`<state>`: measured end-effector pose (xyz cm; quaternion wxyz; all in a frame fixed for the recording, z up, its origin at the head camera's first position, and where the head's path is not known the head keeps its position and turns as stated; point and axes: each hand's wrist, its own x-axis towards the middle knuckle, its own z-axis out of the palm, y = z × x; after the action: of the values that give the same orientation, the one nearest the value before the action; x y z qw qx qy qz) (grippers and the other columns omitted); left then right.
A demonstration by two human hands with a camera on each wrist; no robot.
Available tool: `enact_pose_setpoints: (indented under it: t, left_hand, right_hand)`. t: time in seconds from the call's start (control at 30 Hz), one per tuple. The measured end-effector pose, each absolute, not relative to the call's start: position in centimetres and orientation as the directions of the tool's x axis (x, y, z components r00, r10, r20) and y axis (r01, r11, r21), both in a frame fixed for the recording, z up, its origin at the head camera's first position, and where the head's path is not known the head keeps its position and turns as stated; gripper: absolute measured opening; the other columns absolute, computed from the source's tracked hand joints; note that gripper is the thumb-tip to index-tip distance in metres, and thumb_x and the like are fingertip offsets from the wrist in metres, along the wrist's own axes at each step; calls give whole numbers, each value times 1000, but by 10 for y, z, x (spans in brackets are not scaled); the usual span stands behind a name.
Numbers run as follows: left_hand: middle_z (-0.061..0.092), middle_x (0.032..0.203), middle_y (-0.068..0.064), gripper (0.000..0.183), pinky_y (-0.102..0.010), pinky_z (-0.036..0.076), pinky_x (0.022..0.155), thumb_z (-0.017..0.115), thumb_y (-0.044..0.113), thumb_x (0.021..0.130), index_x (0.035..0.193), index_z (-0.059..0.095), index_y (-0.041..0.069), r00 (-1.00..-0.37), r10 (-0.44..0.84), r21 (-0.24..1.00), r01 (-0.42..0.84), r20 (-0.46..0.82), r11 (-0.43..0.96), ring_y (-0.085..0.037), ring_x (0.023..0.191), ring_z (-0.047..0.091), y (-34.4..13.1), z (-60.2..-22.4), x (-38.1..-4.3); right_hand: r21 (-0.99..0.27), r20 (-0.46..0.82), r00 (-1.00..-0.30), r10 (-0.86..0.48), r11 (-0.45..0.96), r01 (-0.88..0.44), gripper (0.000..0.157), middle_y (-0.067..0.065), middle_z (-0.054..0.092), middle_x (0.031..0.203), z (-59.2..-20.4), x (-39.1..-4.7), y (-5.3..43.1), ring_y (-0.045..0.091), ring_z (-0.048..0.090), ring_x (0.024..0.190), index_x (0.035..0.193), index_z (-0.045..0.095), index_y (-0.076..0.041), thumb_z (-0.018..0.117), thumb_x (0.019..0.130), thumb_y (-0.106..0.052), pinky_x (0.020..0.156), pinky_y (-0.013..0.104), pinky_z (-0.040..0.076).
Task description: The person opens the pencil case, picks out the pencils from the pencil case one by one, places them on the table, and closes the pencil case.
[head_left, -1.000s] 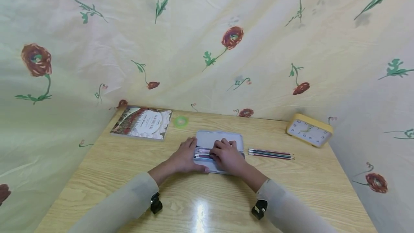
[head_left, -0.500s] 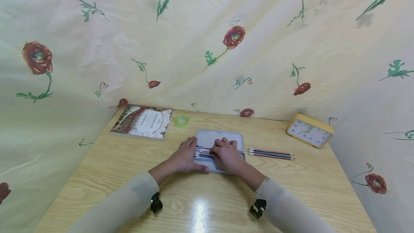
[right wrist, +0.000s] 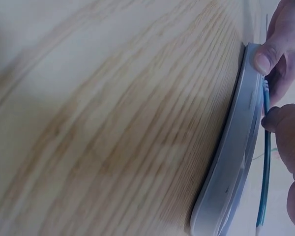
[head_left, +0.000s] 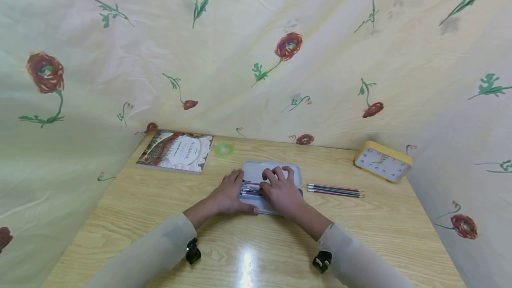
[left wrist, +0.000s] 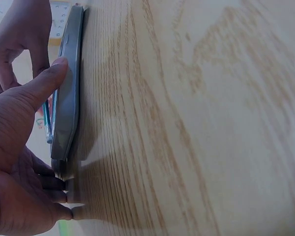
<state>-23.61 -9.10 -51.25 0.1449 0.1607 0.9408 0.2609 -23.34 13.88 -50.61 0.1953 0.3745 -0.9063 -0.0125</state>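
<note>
A grey pencil case (head_left: 254,172) lies with its lid open, in the middle of the table, with several pencils (head_left: 250,193) inside. My left hand (head_left: 229,194) holds the case's left end, the thumb on the near rim and the fingers at the end. Over the right part of the case, my right hand (head_left: 283,194) pinches a teal pencil (right wrist: 266,172). In the right wrist view this pencil shows above the edge of the case (right wrist: 226,152), with the thumb on it. The right hand hides much of the case's inside in the head view.
Three pencils (head_left: 335,190) lie side by side to the right of the case. Beyond them stands a yellow clock (head_left: 382,162). A booklet (head_left: 176,151) and a small green ring (head_left: 218,150) lie at the back left. A flowered cloth (head_left: 224,57) hangs behind the table.
The fingers of my right hand have lifted and spread a little above the case, and the pencils under them have shifted slightly. My left hand has stayed in place.
</note>
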Motion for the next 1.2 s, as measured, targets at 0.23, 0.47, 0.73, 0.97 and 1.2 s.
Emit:
enact_pose_setpoints:
  t: [0.23,0.47,0.73,0.97,1.2]
  left_hand:
    - [20,184,-21,142,-57,28,138,90,75,79,176,18,0,-906,379,536,228,-188,813,-43,172,17,-90,-513,-236]
    - [19,184,-22,142,-57,27,139,90,74,79,176,18,-1,-903,386,539,233,-190,810,-43,173,16,-90,-513,-236]
    - [17,185,-22,142,-59,27,138,91,72,79,176,16,0,-906,374,556,211,-197,804,-45,172,16,-91,-512,-234]
    - [16,185,-22,142,-59,26,138,91,71,79,176,16,0,-905,377,561,209,-200,801,-45,172,15,-91,-509,-232]
    - [17,185,-23,142,-60,26,138,92,70,79,176,16,0,-905,375,568,204,-200,797,-46,172,16,-90,-510,-232]
  right_hand:
    - [234,387,-599,-701,703,-671,7,2,63,119,-509,-237,155,29,57,111,102,81,-18,83,101,-25,105,71,52]
    - [146,412,-631,-658,731,-667,7,4,63,117,-504,-237,182,31,57,111,102,80,-16,85,98,-20,105,70,51]
    - [-15,441,-701,-561,776,-630,17,6,62,113,-499,-236,215,31,55,107,95,76,-15,92,91,-16,98,73,49]
    - [-68,413,-752,-514,806,-588,18,7,62,114,-499,-234,254,31,54,106,96,75,-14,90,90,-7,97,76,49]
    - [-123,345,-826,-446,851,-510,15,6,62,114,-499,-229,289,31,53,105,99,76,-15,88,93,-7,97,76,47]
